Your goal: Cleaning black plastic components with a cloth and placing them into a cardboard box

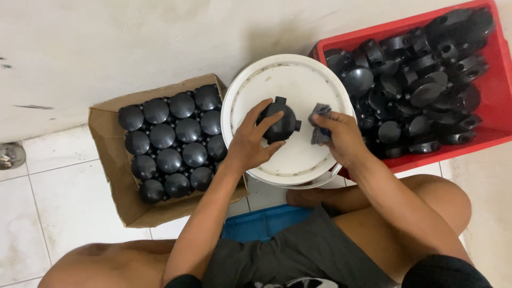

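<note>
Two bare hands work atop a round white plastic bucket lid (298,160). The left hand (250,141) grips a black domed plastic junction box (280,121) at the lid's centre. The right hand (341,136) pinches a small grey cloth (318,114) just beside the box.

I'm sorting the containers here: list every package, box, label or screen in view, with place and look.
Open brown cardboard box: left, on the tiled floor, rows of black domed parts.
Red plastic crate: upper right, rectangular, heaped with black parts.
Round white plastic bucket lid: centre, under both hands.
Blue plastic tray: bottom centre, partly hidden.
No labels or screens.

black fitting (281,121) smooth semi-gloss plastic; rag (319,124) soft cloth; lid (298,80) scuffed white plastic; box (106,133) matt cardboard
</note>
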